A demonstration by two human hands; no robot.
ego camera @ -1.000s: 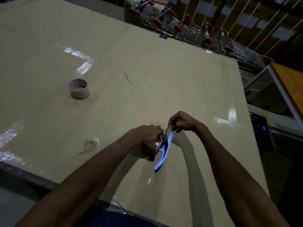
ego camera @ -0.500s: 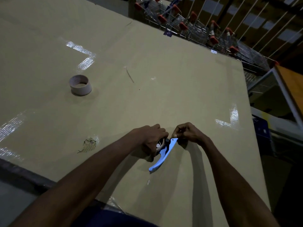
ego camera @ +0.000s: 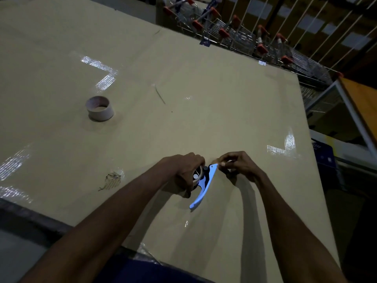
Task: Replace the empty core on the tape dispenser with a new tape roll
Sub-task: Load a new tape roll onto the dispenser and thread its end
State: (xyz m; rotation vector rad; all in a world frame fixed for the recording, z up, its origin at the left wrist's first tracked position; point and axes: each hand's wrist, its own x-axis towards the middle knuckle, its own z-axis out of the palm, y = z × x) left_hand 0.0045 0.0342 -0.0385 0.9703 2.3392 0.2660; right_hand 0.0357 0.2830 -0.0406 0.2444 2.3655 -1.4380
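One bare cardboard tape core (ego camera: 99, 108), a short pale ring with a matte wall, stands on end at the left of the broad tan cardboard-covered table (ego camera: 204, 82), well apart from the hands. Glossy strips of clear tape glint on that flat surface. Near the front edge the left hand (ego camera: 186, 170) curls round a tape roll (ego camera: 197, 177) seated in one blue plastic tape dispenser (ego camera: 204, 184), whose smooth curved handle points toward the person. Just right, the right hand (ego camera: 238, 165) pinches fingertips together at the dispenser's front tip; what they pinch is too small to tell. Beyond the table's far edge stands a row of nested wire shopping trolleys (ego camera: 244, 35) with red handles in a dim room.
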